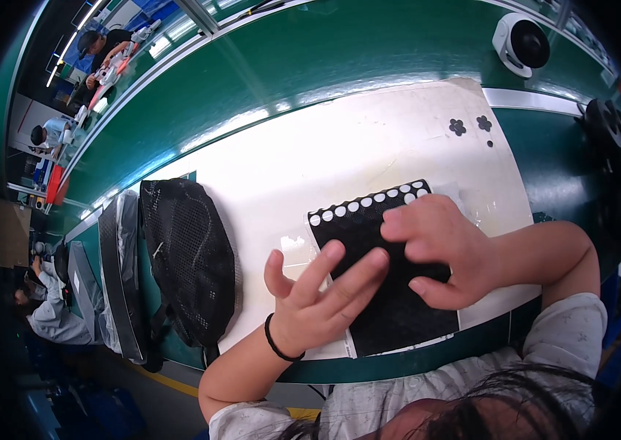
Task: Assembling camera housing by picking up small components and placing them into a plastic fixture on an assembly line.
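Note:
A black sheet [398,317] lies in front of me on a large white board. White round spots [353,207] run along its far edge, where the black layer is absent. My left hand [318,304], with a dark band at the wrist, is spread over the sheet's left side, its fingertips over the black surface. Above the sheet's right half, my right hand [442,246] has its fingers bent and its thumb well apart from them. Nothing shows between the fingers of either hand. Part of the sheet is hidden under both hands.
The white board [288,150] covers much of the green table. Small black flower shapes [457,127] lie at its far right. A black mesh bag [192,257] and a grey-black bag [118,279] are on the left. A white-and-black round device [529,44] stands far right. Other people work far left.

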Available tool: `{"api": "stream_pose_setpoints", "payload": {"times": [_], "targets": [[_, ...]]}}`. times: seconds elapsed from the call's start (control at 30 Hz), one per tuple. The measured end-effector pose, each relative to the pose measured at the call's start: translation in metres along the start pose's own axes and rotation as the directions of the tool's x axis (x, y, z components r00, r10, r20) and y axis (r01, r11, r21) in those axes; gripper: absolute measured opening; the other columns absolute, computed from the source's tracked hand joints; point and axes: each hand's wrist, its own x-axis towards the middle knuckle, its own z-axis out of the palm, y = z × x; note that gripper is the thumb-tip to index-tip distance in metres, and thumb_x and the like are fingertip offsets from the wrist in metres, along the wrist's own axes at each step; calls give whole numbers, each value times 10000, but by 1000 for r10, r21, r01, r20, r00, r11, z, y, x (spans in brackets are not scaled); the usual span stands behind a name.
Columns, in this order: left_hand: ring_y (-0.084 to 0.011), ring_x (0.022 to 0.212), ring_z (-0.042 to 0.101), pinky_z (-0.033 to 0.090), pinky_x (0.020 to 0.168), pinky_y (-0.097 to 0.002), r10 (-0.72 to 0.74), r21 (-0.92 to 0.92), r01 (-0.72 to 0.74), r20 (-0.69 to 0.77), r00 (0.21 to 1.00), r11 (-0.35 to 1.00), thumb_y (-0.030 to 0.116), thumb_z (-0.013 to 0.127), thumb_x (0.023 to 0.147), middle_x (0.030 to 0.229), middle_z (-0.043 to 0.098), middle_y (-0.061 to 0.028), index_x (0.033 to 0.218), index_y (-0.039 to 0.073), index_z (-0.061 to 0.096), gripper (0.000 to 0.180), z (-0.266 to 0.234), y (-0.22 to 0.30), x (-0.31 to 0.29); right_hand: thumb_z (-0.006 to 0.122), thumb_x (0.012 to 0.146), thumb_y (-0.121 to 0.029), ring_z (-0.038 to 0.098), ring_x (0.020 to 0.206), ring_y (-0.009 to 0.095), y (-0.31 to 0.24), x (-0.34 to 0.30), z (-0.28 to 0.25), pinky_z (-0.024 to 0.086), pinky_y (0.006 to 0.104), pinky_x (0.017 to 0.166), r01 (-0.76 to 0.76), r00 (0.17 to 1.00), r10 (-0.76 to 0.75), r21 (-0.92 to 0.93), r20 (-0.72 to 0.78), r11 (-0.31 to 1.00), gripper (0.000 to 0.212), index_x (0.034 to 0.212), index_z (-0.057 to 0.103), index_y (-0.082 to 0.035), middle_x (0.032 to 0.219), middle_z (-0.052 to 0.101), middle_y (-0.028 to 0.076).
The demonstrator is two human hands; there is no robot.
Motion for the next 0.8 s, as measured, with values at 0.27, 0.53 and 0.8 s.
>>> {"api": "stream_pose_setpoints", "payload": {"times": [0.27, 0.53, 0.8], "targets": [[-34, 1174, 339, 83, 1005, -474, 280, 159, -267, -70, 957, 951, 339, 502, 791, 1224, 449, 182, 1141, 309, 545, 354, 2, 2, -3, 547, 795, -188, 511, 1005, 210, -1, 9, -15, 220, 414, 944, -36, 963, 31, 13, 266, 999, 176, 938, 603, -102, 1032, 583, 36], [-20, 1166, 343, 75, 998, -481, 289, 177, -272, -77, 954, 946, 354, 472, 802, 1228, 443, 160, 1178, 321, 512, 379, 5, 2, -7, 555, 802, -195, 491, 1004, 202, -1, 7, -18, 201, 421, 951, 10, 965, -18, 33, 260, 999, 143, 913, 615, -129, 1009, 594, -4], [6, 1173, 319, 82, 985, -502, 280, 153, -264, -91, 956, 952, 334, 473, 810, 1192, 455, 71, 1209, 338, 478, 399, 6, 4, -8, 557, 814, -191, 465, 1039, 204, 1, 5, -17, 189, 425, 961, 67, 967, -76, 44, 243, 997, 137, 928, 621, -147, 1008, 596, -22]]}}
